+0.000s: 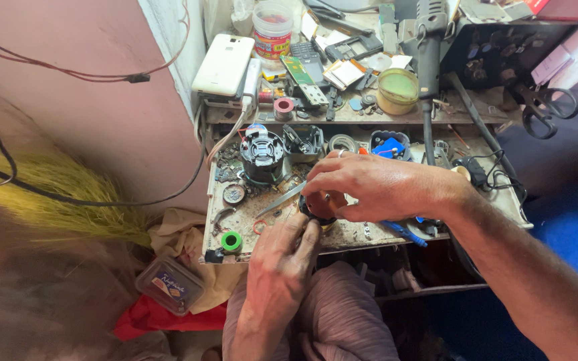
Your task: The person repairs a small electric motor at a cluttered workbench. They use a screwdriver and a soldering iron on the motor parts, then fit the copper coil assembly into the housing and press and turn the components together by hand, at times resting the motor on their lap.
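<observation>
My right hand (376,187) reaches in from the right and grips metal tweezers (281,199), whose tip points left over the worktable. Under its fingers sits a small round part (321,204), black-rimmed with a brown-orange inside. My left hand (282,257) comes up from below, and its fingertips press on the near edge of that round part. A black cylindrical part (261,155) with a ribbed top stands just behind the tweezers. A ring shows on a finger of my right hand.
The low worktable (235,220) is cluttered: a green tape roll (231,241), a white phone (223,64), a jar (272,28), a round yellow-green tin (397,90), scissors (548,107), a black hot-air tool (428,47). On the floor to the left lie a broom (61,194) and a plastic box (168,285).
</observation>
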